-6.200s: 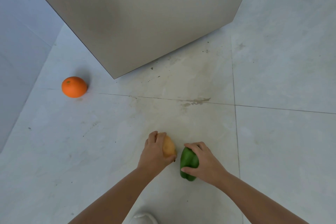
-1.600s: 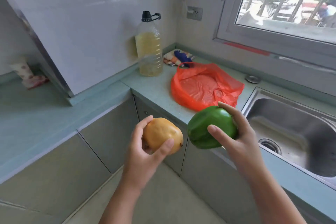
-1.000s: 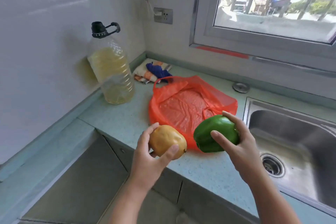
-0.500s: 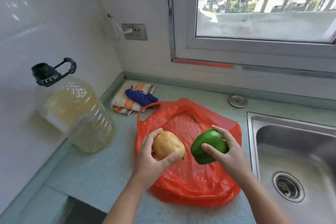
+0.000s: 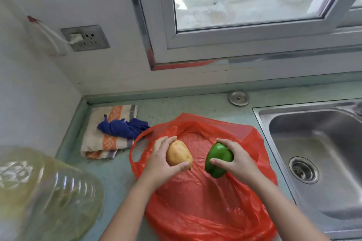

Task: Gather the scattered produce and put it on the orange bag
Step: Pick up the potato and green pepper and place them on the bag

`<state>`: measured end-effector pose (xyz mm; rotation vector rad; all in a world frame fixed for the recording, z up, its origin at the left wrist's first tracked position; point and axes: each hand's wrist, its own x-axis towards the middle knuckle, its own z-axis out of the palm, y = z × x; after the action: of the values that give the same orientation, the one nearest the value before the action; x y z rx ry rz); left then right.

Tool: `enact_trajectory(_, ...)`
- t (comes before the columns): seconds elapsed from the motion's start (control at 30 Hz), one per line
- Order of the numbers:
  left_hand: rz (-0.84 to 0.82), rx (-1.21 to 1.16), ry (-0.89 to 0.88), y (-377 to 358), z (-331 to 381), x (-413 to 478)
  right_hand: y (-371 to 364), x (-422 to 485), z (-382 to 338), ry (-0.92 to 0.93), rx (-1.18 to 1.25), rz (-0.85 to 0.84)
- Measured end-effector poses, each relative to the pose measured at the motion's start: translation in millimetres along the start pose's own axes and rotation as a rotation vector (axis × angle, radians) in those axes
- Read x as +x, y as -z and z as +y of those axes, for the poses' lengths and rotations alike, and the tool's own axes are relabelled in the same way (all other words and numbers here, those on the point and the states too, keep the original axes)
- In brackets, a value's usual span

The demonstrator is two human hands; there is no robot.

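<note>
Your left hand (image 5: 159, 162) has fingers and thumb curled round the yellow-brown potato (image 5: 178, 152), and your right hand (image 5: 235, 159) grips the green pepper (image 5: 217, 159) the same way. The 2 items are near each other but apart, over the middle of the orange bag (image 5: 205, 201) spread on the counter (image 5: 117, 172); whether either touches the plastic cannot be told. A folded towel (image 5: 109, 143) lies left of the bag and the sink (image 5: 323, 143) is to its right.

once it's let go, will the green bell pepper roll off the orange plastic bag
The glossy green bell pepper looks lobed, not round, so it probably settles rather than rolls far. The crinkled orange plastic bag looks thin and slick, so a push may slide it. The right hand holds the pepper alone; likely light.
</note>
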<state>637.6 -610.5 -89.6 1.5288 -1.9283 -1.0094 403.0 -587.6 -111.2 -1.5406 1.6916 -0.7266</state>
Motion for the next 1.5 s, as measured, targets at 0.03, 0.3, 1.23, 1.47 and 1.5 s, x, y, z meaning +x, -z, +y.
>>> enact_trajectory(0.03, -0.016, 0.006, -0.004, 0.6, -3.1, 9.2, -1.2, 5.0, 1.6, -0.009, -0.009, 0.002)
enact_trajectory(0.3, -0.224, 0.062, -0.078, -10.5, -21.2, 64.8, -10.1, 42.5, 2.5, -0.013, -0.075, -0.034)
enact_trajectory(1.23, -0.153, 0.248, -0.281, -30.4, -45.1, 96.9, -23.3, 69.2, 15.3, 0.027, -0.159, 0.063)
enact_trajectory(1.47, -0.012, 0.353, -0.319, -33.8, -33.1, 76.5, -13.8, 40.6, 2.5, 0.065, -0.245, 0.146)
enact_trajectory(1.5, 0.019, 0.380, -0.333, -33.9, -29.8, 71.9, -12.5, 34.1, -0.3, 0.069, -0.257, 0.163)
